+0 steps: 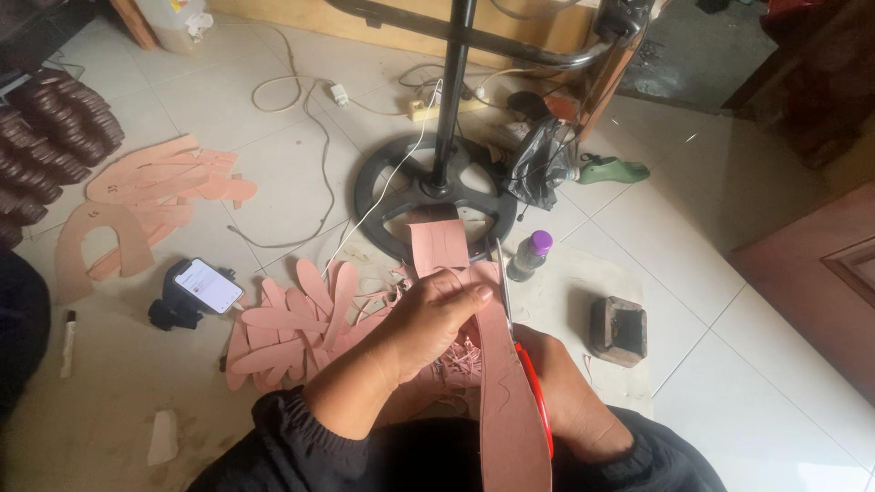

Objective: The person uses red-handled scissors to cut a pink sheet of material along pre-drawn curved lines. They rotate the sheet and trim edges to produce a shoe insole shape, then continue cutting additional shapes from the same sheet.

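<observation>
Far left, dark stacked soles (pixel 50 137) sit against the edge, with a marker (pixel 66 344) lying near you on the floor (pixel 273 173). Just right of the stacks, a loose heap of large pink patterns (pixel 137 205) lies flat, likely parked out of your way. One phone (pixel 208 285) rests propped on a dark stand beside your work, screen up where you can glance at it.

Next comes the pile of cut pink pieces (pixel 292 333), fanned out to the left of your hands; I count roughly a dozen, though overlaps hide the exact number.

Your left hand (pixel 428 319) is closed on the pink sheet (pixel 474 328), thumb on top, pinching it taut so the cut line stays steady. The sheet runs from the fan base (pixel 436 196) down toward your lap, right in the centre. Your right hand (pixel 565 392) is mostly hidden under the sheet; it looks wrapped around the red handles of one pair of scissors (pixel 510 314), blades pointing away from you along the sheet's right edge.

Farther right: one purple-capped bottle (pixel 529 255), one green shoe last (pixel 612 169) beyond it, and one small dark block (pixel 618 330) on the tile.
</observation>
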`<action>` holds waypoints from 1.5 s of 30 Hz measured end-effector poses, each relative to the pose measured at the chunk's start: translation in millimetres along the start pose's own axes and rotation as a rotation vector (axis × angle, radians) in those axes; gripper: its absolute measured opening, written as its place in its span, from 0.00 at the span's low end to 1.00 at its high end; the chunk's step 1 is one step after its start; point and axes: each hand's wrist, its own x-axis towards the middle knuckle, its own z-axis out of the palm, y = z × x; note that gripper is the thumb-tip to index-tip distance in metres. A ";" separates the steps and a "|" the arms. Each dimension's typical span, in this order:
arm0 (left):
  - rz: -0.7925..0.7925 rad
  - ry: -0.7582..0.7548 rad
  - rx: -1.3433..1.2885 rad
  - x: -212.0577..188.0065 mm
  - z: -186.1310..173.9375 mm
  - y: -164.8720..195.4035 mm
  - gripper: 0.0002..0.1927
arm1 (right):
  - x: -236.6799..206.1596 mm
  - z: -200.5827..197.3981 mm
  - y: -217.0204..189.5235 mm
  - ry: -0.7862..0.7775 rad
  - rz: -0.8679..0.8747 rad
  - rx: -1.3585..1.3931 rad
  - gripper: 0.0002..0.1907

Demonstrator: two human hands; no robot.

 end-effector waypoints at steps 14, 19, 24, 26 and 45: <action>-0.064 0.003 -0.115 -0.5 6.3 -1.2 0.13 | 1.5 -0.8 22.1 -0.001 -0.203 -0.170 0.20; -0.055 -0.090 -0.066 -0.2 0.5 -2.6 0.14 | -2.8 -4.4 10.6 0.018 0.038 0.059 0.20; -0.035 -0.100 -0.014 -2.9 2.8 -5.7 0.14 | -6.1 -6.3 -4.3 0.032 -0.077 0.057 0.18; -0.054 -0.108 -0.038 -2.9 3.0 -6.1 0.15 | -6.6 -6.2 -7.8 0.031 -0.067 0.060 0.16; -0.125 -0.151 -0.004 -9.3 -8.1 9.4 0.14 | -11.6 -26.2 -27.4 -0.093 0.214 0.053 0.16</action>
